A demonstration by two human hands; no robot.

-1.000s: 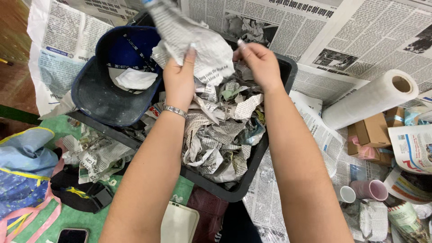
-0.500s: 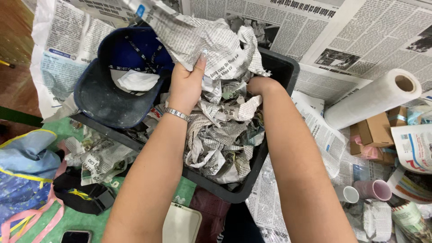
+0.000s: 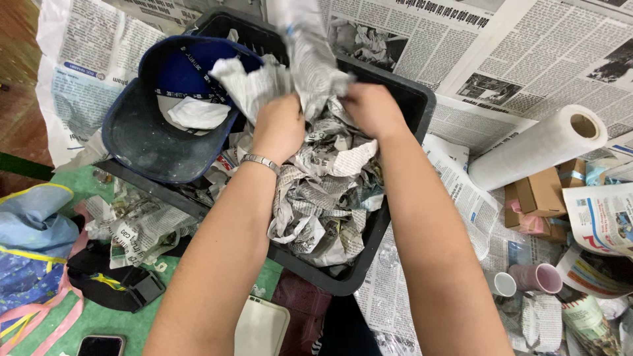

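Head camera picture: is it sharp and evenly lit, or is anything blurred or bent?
Head view: light is soft and even, with no glare; the crumpled newspaper between the left hand and right hand is smeared by motion blur; the paper roll stays sharp; the forearms loom large, stretched by the wide lens.

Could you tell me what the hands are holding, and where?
Both the left hand and right hand grip one crumpled newspaper sheet at its bunched lower end.

Two bare forearms are stretched from the bottom of the frame up toward its upper middle. The left hand [image 3: 279, 125] is closed into a fist, knuckles up, with a metal bracelet [image 3: 261, 161] worn at the wrist. The right hand [image 3: 373, 109] is clenched just beside it.
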